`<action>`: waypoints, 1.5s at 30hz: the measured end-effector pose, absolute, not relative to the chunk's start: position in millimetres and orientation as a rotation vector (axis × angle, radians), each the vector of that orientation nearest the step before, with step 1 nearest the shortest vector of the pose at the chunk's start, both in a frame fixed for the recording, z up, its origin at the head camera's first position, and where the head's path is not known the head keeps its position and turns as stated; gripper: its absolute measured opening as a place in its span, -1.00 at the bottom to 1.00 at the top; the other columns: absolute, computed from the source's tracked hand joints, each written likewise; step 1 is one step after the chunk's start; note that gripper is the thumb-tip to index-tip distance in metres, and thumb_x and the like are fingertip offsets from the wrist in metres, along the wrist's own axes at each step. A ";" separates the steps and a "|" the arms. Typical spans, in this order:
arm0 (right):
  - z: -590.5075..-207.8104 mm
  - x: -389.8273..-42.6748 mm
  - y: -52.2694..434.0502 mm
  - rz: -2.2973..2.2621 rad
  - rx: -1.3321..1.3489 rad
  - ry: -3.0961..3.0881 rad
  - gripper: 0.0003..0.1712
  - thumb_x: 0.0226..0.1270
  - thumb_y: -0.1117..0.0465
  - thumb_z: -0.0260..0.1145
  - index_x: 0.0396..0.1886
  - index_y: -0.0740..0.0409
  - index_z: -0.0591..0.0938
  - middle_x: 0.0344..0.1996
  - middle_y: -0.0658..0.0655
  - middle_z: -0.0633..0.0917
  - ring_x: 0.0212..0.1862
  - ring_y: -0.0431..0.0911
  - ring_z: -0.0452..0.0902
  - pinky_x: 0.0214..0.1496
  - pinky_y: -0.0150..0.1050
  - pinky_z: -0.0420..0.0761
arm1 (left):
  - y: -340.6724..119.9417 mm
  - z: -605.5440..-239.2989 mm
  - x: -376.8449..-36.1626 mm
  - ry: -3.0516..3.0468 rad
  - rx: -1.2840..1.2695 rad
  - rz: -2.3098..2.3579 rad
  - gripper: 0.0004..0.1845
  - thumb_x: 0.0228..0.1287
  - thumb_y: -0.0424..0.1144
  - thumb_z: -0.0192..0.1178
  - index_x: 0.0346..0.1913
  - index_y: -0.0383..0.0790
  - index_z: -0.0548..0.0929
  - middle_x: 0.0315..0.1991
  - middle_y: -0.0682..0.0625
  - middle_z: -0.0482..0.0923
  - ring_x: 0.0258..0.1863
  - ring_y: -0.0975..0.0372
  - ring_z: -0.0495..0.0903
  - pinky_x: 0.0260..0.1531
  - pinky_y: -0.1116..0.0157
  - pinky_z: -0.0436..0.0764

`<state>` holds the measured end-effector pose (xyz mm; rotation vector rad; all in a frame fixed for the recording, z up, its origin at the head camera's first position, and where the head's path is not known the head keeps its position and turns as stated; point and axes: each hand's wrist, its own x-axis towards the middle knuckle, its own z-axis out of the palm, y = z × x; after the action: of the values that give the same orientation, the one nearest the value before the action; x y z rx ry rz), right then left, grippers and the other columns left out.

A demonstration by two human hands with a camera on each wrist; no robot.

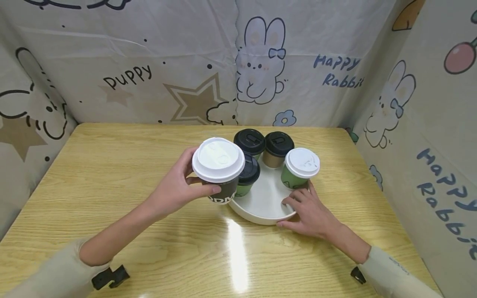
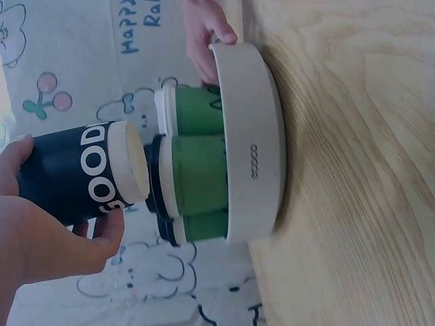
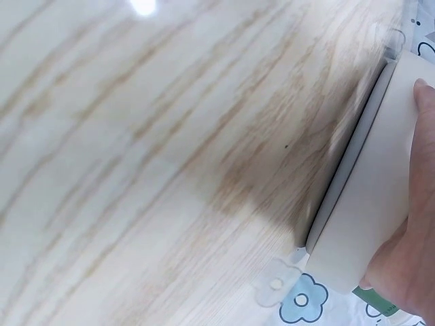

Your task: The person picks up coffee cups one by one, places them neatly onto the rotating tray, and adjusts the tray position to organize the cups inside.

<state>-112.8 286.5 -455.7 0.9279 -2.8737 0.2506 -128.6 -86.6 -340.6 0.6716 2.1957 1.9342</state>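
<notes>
Black cup [image 1: 220, 176] with a white lid reads "GOOD" in white on its wall, seen whole from the left wrist view. It stands upright, long axis vertical, lid up, lifted off the table [image 1: 112, 182] at the tray's [image 1: 261, 215] 9 o'clock edge. Left hand [image 1: 175, 188] grips it — fingers and thumb curled round the wall. Right hand [image 1: 307, 211] holds the white tray's rim at 4 o'clock, thumb outside, fingers over the edge. Tray's wall bears small grey lettering, too small to read. On it stand four cups: a white-lidded green one [image 1: 299, 169] at 2 o'clock, three black-lidded — two green, one tan [image 1: 276, 151]. Backdrop reads "Puppy" and "Happy Rabbit".
</notes>
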 end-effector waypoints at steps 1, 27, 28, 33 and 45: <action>-455.8 -112.7 286.7 0.252 0.929 -2.871 -0.28 0.16 -0.51 0.25 -0.10 0.01 0.67 -0.11 0.07 0.63 0.11 0.06 0.47 0.47 0.32 -0.15 | -84.3 -340.4 -127.3 2.190 0.678 1.930 -0.09 0.02 -0.43 0.51 0.43 -0.19 0.26 0.29 -0.07 0.38 0.27 0.07 0.39 0.17 0.08 0.53; -456.3 -113.9 289.8 0.245 0.964 -2.825 -0.26 0.16 -0.48 0.28 -0.04 0.04 0.66 0.01 0.07 0.66 0.16 0.06 0.48 0.49 0.29 -0.17 | -11.1 -370.7 -117.5 2.090 0.743 1.798 -0.02 0.01 -0.32 0.54 0.49 -0.18 0.21 0.35 -0.07 0.33 0.24 0.08 0.43 0.14 0.18 0.55; -456.4 -113.7 289.9 0.242 0.965 -2.823 -0.23 0.16 -0.48 0.28 0.03 0.05 0.66 0.04 0.08 0.66 0.18 0.06 0.48 0.48 0.30 -0.16 | -8.9 -371.3 -116.9 2.084 0.749 1.798 -0.01 0.02 -0.32 0.54 0.49 -0.18 0.20 0.35 -0.08 0.32 0.25 0.08 0.42 0.15 0.17 0.54; -456.1 -112.6 290.6 0.230 0.963 -2.810 -0.05 0.16 -0.48 0.28 0.32 0.10 0.55 0.20 0.19 0.60 0.24 0.10 0.46 0.48 0.30 -0.12 | 1.1 -374.3 -114.2 2.067 0.764 1.794 -0.01 0.01 -0.30 0.54 0.49 -0.18 0.21 0.36 -0.08 0.32 0.26 0.07 0.43 0.20 0.15 0.50; -456.5 -113.0 290.2 0.236 0.943 -2.811 0.04 0.16 -0.48 0.27 0.40 0.17 0.43 0.32 0.23 0.50 0.33 0.11 0.36 0.47 0.25 -0.03 | 18.9 -383.9 -113.0 2.136 0.812 1.792 0.01 -0.03 -0.35 0.55 0.49 -0.23 0.21 0.38 -0.06 0.34 0.34 0.16 0.35 0.25 0.20 0.45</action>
<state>-113.0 290.2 -456.5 0.9426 -2.8115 0.2363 -113.0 18.9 -383.9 0.8118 2.1355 1.7923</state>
